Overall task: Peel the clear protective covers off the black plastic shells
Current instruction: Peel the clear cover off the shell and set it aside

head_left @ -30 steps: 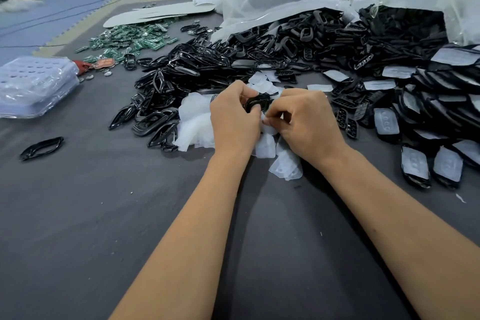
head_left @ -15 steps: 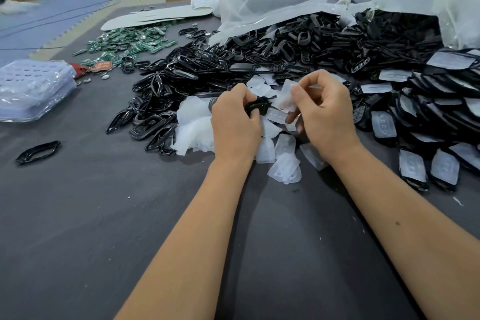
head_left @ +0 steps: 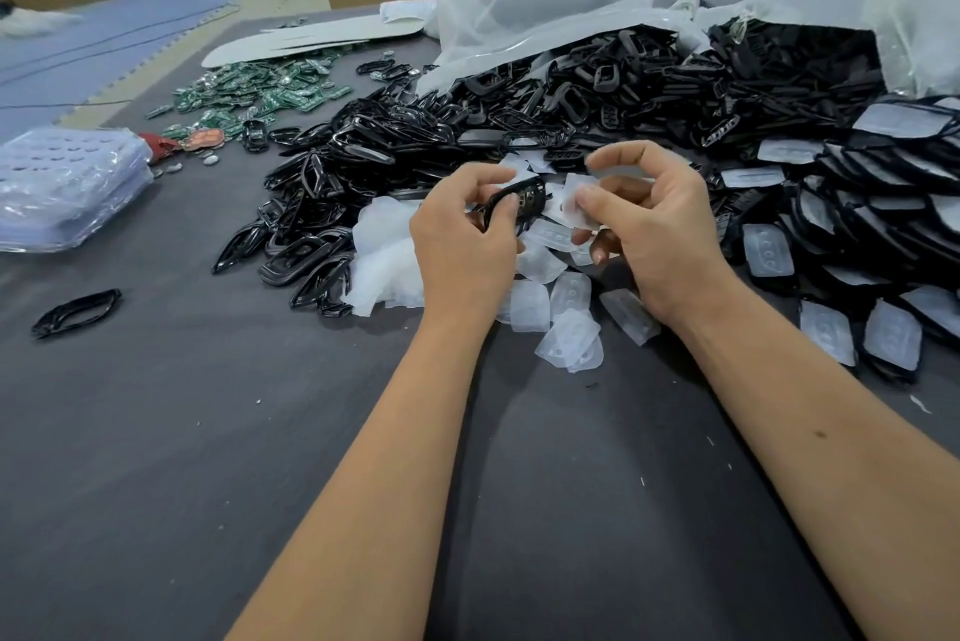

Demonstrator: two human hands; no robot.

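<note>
My left hand (head_left: 462, 245) grips a black plastic shell (head_left: 517, 201) above the grey table, its inner side turned toward me. Just to its right, my right hand (head_left: 649, 219) pinches a clear protective cover (head_left: 576, 203) between thumb and fingers, held apart from the shell. Several peeled clear covers (head_left: 569, 323) lie on the table under and in front of both hands. At the right, a heap of black shells with covers on them (head_left: 883, 245) reaches the table edge.
A big pile of black frames and shells (head_left: 571, 115) fills the back of the grey table (head_left: 208, 458). White plastic bags (head_left: 535, 1), green circuit boards (head_left: 260, 92), a clear tray stack (head_left: 62, 183) and one lone black frame (head_left: 75, 313) lie around it.
My right hand pulled the clear cover off the shell, lifted it to the right, then lowered it a little. My left hand turned the shell.
</note>
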